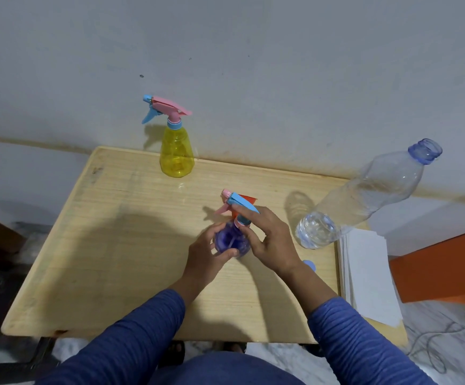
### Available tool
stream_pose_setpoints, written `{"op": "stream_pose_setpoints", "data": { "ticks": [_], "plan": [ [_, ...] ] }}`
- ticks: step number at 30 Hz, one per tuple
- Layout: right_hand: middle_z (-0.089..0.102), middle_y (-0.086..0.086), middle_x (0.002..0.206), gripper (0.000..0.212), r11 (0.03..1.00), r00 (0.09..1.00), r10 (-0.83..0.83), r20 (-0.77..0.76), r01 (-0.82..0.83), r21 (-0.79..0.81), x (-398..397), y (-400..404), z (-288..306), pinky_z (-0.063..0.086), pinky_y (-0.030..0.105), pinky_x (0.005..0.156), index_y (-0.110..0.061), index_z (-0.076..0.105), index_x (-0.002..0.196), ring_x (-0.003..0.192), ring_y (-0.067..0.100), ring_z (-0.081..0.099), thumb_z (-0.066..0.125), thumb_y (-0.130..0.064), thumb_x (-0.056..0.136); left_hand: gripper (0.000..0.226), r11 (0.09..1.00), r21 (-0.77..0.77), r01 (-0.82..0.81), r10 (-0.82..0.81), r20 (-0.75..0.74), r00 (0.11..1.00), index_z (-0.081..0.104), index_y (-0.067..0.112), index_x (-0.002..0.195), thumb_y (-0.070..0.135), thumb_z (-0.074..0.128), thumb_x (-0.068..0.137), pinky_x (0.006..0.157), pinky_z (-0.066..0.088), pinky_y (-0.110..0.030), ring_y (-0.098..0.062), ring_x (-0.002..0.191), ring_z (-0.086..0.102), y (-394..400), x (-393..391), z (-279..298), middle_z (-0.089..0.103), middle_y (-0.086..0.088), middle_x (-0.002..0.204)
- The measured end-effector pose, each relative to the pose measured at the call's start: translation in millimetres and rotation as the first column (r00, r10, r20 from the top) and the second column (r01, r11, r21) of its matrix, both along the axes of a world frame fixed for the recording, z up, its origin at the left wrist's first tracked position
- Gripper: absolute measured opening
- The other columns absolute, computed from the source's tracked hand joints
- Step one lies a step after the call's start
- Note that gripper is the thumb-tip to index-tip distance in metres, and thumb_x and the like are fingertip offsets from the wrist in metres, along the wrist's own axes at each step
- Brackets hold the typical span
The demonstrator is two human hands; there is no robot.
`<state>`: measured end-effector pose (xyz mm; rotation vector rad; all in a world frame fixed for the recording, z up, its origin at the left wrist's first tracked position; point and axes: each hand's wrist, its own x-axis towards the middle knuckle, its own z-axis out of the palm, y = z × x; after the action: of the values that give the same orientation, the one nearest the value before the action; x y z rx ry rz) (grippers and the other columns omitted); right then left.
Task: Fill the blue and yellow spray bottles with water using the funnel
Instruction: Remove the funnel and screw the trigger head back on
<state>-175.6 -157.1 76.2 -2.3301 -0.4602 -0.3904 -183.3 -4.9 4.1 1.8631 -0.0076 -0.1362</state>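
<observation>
Left hand (pixel 207 252) fingers wrapped round blue spray bottle (pixel 231 241), right hand (pixel 270 240) fingers pinching its collar

I count 2 spray bottles, the yellow one (pixel 176 151) and the blue one (pixel 232 241); 1 clear water bottle (pixel 364 195); 1 orange funnel (pixel 249 201); 1 loose blue cap (pixel 310 264); 1 stack of white paper (pixel 367 276); 1 wooden table (pixel 114 245).

Illumination: dim, cool, indoor. Shadows of the yellow spray bottle (pixel 176 151) and water bottle (pixel 364 195) fall toward 10 o'clock, so the source sits toward 4 o'clock. A broad soft shadow darkens the counter (pixel 109 245) left of the hands. Wide-angle distortion bends the counter edges and tilts the water bottle. Focus slightly soft; no strong glare
</observation>
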Motion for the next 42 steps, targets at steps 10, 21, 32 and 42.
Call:
{"op": "stream_pose_setpoints", "data": {
  "ticks": [10, 21, 32, 42],
  "plan": [
    [0.037, -0.011, 0.090, 0.047, 0.999, 1.000, -0.026, 0.003, 0.026, -0.036, 4.4, 5.4, -3.7, 0.033, 0.001, 0.075, -0.028, 0.053, 0.123, 0.086, -0.012, 0.039, 0.067, -0.009, 0.082, 0.064, 1.000, -0.015, 0.001, -0.001, -0.004, 1.000, 0.051, 0.026, 0.126, 0.015, 0.079, 0.070, 0.079, 0.041, 0.000, 0.003, 0.106, 0.052, -0.5, -0.4, -0.9, 0.053, 0.013, 0.123],
    [0.054, -0.015, 0.111, 0.062, 0.994, 0.988, 0.107, -0.115, -0.110, -0.017, -1.4, 0.4, 0.3, 0.041, 0.010, 0.088, -0.029, 0.045, 0.132, 0.097, 0.000, 0.051, 0.049, 0.004, 0.078, 0.062, 0.999, -0.038, -0.011, 0.011, -0.014, 1.000, 0.052, 0.022, 0.124, 0.012, 0.080, 0.070, 0.077, 0.041, 0.001, 0.010, 0.102, 0.051, -0.6, -0.6, -0.6, 0.054, 0.009, 0.122],
    [0.057, -0.010, 0.117, 0.062, 0.993, 0.984, 0.116, -0.137, -0.120, -0.020, 0.7, -1.1, 1.8, 0.036, 0.007, 0.089, -0.033, 0.040, 0.136, 0.098, 0.000, 0.048, 0.059, -0.004, 0.084, 0.061, 1.000, 0.005, -0.004, 0.004, 0.016, 1.000, 0.053, 0.022, 0.123, 0.013, 0.079, 0.070, 0.077, 0.041, 0.002, 0.003, 0.100, 0.053, -0.3, 0.0, -0.5, 0.056, 0.009, 0.121],
    [0.049, 0.003, 0.104, 0.048, 0.999, 0.993, -0.031, -0.117, 0.027, -0.033, 0.8, 9.8, -7.8, 0.031, 0.004, 0.083, -0.041, 0.043, 0.128, 0.095, 0.014, 0.044, 0.059, -0.018, 0.088, 0.060, 0.999, 0.040, -0.011, 0.010, 0.024, 1.000, 0.053, 0.020, 0.123, 0.015, 0.080, 0.069, 0.074, 0.041, 0.002, -0.002, 0.099, 0.055, -0.9, 0.1, -1.9, 0.056, 0.011, 0.115]
  ]
}}
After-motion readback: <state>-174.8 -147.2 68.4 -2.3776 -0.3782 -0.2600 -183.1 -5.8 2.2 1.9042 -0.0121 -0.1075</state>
